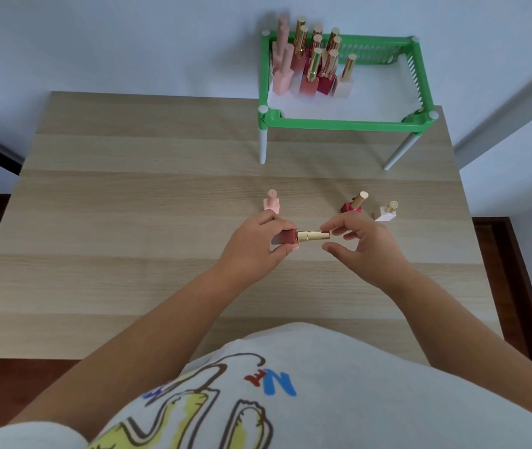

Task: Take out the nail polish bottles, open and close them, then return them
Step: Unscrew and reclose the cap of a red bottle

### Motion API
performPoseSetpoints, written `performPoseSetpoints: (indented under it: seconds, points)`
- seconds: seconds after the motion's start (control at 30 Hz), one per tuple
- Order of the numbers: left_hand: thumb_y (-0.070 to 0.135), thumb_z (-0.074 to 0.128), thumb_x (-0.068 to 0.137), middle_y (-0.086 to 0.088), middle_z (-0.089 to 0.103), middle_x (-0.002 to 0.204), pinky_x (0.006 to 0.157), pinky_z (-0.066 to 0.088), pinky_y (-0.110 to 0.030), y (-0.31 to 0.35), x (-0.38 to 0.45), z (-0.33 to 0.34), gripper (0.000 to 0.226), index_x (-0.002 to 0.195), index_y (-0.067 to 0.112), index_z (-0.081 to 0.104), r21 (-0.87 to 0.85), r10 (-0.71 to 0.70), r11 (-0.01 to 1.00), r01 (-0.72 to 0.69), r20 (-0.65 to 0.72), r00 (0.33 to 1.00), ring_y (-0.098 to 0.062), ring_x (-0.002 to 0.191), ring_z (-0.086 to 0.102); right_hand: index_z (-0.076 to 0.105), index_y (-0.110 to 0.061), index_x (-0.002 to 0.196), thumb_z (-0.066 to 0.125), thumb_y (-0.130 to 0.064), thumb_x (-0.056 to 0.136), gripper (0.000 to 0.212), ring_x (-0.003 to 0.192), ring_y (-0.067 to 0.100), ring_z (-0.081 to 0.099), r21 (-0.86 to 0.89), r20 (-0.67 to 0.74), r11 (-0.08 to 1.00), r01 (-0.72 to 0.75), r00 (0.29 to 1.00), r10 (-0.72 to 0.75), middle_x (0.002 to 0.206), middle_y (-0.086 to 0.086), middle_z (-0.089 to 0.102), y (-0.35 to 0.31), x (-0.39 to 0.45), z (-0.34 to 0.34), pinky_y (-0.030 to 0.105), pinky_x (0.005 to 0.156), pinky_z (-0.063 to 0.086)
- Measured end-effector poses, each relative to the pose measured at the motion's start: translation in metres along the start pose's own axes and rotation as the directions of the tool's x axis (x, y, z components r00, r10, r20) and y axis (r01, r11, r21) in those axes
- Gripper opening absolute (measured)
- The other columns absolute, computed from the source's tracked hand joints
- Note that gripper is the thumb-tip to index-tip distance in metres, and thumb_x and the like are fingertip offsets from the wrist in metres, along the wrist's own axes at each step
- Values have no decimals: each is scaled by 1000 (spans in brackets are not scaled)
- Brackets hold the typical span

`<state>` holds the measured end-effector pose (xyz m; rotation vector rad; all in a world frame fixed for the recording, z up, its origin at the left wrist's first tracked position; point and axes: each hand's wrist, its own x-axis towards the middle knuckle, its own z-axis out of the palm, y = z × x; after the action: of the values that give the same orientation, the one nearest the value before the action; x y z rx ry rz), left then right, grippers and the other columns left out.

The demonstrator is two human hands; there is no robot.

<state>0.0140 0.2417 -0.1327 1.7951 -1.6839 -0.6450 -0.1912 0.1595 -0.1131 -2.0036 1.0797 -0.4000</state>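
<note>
My left hand [258,246] grips a brownish-pink nail polish bottle [285,237] lying sideways above the table, its gold cap [312,235] pointing right. My right hand [360,247] is at the cap's end, thumb and forefinger spread around the tip, fingers apart. Three bottles stand on the table behind my hands: a pale pink one [271,202], a dark red one with a gold cap [353,204] and a whitish one with a gold cap [387,211]. Several more bottles [311,64] stand in the left part of the green rack [348,123].
The green rack stands on white legs [262,145] at the back right of the wooden table [128,205]. A white wall rises behind it. My white printed shirt [290,393] fills the bottom of the view.
</note>
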Motion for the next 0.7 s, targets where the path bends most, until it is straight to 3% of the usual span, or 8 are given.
performPoseSetpoints:
  seconds: [0.13, 0.23, 0.37, 0.53, 0.6, 0.7]
  points:
    - [26, 76, 81, 4, 64, 101, 85, 46, -27, 1, 1, 1, 32, 110, 18, 69, 3, 4, 1000, -4, 5, 1000, -15, 94, 58, 69, -23, 97, 73, -10, 79, 22, 88, 4, 60, 0, -27, 1000, -3, 1000, 3, 92, -7, 69, -2, 1, 1, 9, 77, 44]
    - [26, 76, 81, 4, 64, 101, 85, 46, -27, 1, 1, 0, 31, 110, 19, 69, 4, 2, 1000, -2, 2, 1000, -14, 94, 57, 70, -24, 99, 72, -14, 81, 20, 83, 0, 60, 26, -32, 999, -22, 999, 22, 84, -14, 66, -1, 2, 1, 12, 76, 46]
    - [26, 76, 81, 5, 64, 102, 86, 44, -25, 1, 1, -1, 31, 111, 19, 69, 13, 7, 1000, -7, 0, 1000, -14, 96, 57, 72, -24, 100, 71, -19, 83, 17, 74, -6, 57, 60, -51, 997, -50, 997, 53, 77, -17, 64, 2, 1, 3, 5, 70, 44]
    - [27, 76, 81, 6, 63, 101, 84, 45, -26, 1, 1, -4, 31, 111, 19, 70, 15, 8, 1000, -8, -5, 1000, -14, 94, 57, 67, -25, 111, 75, -27, 78, 35, 83, 0, 59, 74, -57, 997, -31, 998, 35, 92, -16, 65, 1, 0, 5, 13, 75, 46]
    - [26, 76, 81, 6, 63, 100, 84, 45, -26, 1, 2, -5, 32, 111, 18, 70, 11, 9, 1000, -9, -5, 1000, -14, 94, 57, 66, -24, 111, 79, -22, 74, 39, 86, 2, 59, 47, -56, 999, 9, 998, -7, 97, -13, 64, -1, 0, 5, 12, 78, 46]
    - [25, 77, 80, 5, 63, 99, 83, 44, -26, 0, 2, -5, 31, 110, 17, 70, 10, 16, 1000, -16, -11, 1000, -14, 92, 57, 67, -20, 97, 76, -6, 75, 27, 83, 1, 57, 29, -92, 998, 50, 995, -47, 88, -15, 61, -4, 1, 7, 11, 76, 45]
